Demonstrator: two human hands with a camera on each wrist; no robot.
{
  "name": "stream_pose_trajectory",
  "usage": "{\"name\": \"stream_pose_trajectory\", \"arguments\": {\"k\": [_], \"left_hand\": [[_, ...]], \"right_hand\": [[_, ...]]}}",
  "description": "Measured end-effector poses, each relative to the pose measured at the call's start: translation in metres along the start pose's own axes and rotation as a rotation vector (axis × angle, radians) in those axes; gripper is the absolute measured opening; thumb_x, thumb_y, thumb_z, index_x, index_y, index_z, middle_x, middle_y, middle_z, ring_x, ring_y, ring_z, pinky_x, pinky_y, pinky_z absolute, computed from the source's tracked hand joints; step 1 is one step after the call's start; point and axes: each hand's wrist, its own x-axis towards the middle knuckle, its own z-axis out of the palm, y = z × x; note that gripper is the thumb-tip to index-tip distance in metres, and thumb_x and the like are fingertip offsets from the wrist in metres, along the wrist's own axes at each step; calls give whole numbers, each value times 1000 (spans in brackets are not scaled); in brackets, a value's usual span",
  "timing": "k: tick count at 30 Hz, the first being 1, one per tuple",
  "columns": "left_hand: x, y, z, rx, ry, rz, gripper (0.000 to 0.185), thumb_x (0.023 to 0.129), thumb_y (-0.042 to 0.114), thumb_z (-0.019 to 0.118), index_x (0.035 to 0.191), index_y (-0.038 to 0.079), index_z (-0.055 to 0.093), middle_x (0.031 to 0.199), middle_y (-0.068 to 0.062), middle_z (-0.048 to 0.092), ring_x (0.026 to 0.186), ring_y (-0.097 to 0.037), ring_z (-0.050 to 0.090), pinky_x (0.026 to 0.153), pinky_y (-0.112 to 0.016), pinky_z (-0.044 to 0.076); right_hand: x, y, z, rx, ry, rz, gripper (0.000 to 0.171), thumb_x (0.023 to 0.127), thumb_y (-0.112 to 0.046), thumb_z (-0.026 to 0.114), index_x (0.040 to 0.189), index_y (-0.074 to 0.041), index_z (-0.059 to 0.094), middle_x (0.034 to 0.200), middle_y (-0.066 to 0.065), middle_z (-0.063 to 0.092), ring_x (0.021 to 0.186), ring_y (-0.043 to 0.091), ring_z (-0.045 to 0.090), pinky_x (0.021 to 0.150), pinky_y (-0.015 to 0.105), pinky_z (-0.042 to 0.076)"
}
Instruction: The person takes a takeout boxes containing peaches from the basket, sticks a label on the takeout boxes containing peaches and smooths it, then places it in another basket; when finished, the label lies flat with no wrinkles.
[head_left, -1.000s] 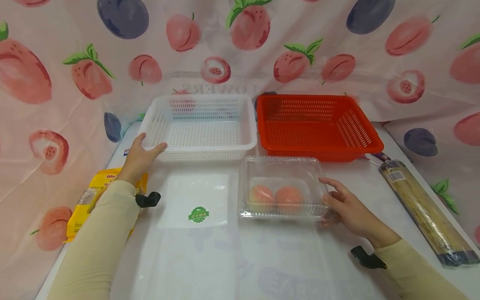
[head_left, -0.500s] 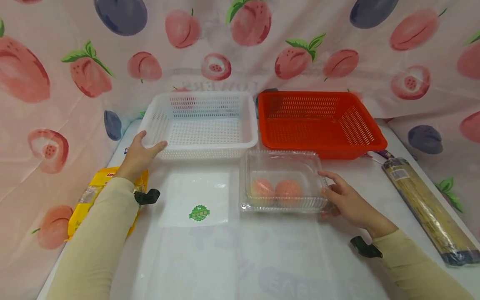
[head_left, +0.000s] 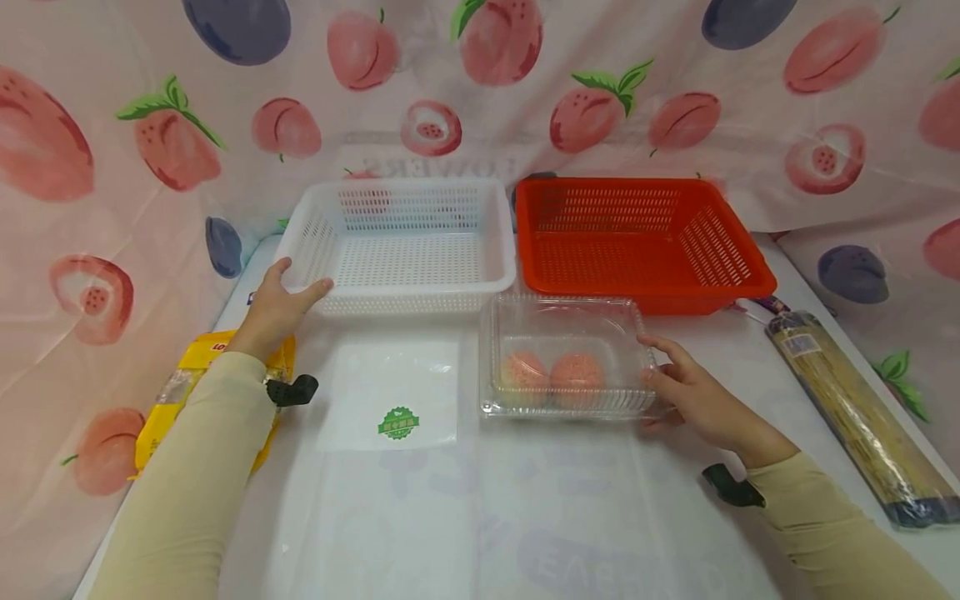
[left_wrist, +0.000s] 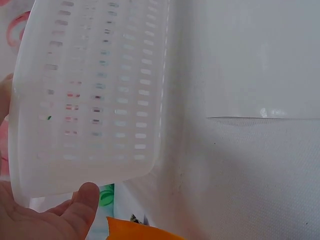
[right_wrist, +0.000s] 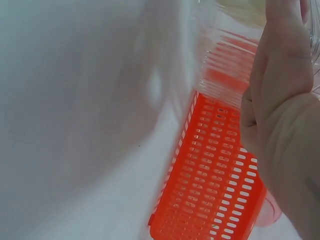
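My left hand (head_left: 279,302) grips the near-left corner of the white basket (head_left: 405,250) toward the tabletop's far edge; my right hand (head_left: 693,393) curls its fingers against the clear clamshell box (head_left: 564,354) mid-table, just before the red basket (head_left: 637,242).

Both arms are extended forward over the table, each covered by a cream sleeve to the wrist. A dark strap piece is seen at each wrist.

The left hand (head_left: 279,305) is held out to the left and further forward than the right. The thumb is stretched toward the right and the fingers are raised and spread from it; in the left wrist view only the thumb tip and palm edge are visible.

The right hand (head_left: 693,394) is kept nearer the body, palm turned leftward, with fingers (head_left: 660,346) loosely curved and thumb (right_wrist: 280,45) extended straight.
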Motion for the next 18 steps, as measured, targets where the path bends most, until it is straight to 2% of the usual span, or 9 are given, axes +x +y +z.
{"name": "stream_pose_trajectory", "arguments": {"k": [8,15,18], "left_hand": [[0,2,0,7,-6,1,120,81,77,59,161,20,-9,165,-21,-5,145,-50,13,111,-71,15],[1,2,-2,9,-12,19,122,80,78,59,161,19,-9,165,-21,-5,145,-50,12,112,-70,14],[0,2,-3,4,-12,23,121,80,78,60,161,19,-9,165,-21,-5,145,-50,12,112,-69,13]], "right_hand": [[0,3,-2,-8,12,-11,64,107,-28,48,160,-19,14,134,35,41,93,36,62,73,43,61],[-2,2,-3,-30,7,-9,65,107,-31,48,161,-20,14,142,36,37,107,38,57,78,42,60],[-2,2,-4,-28,5,-11,65,107,-31,48,161,-20,14,141,36,37,107,38,57,78,42,60]]}}
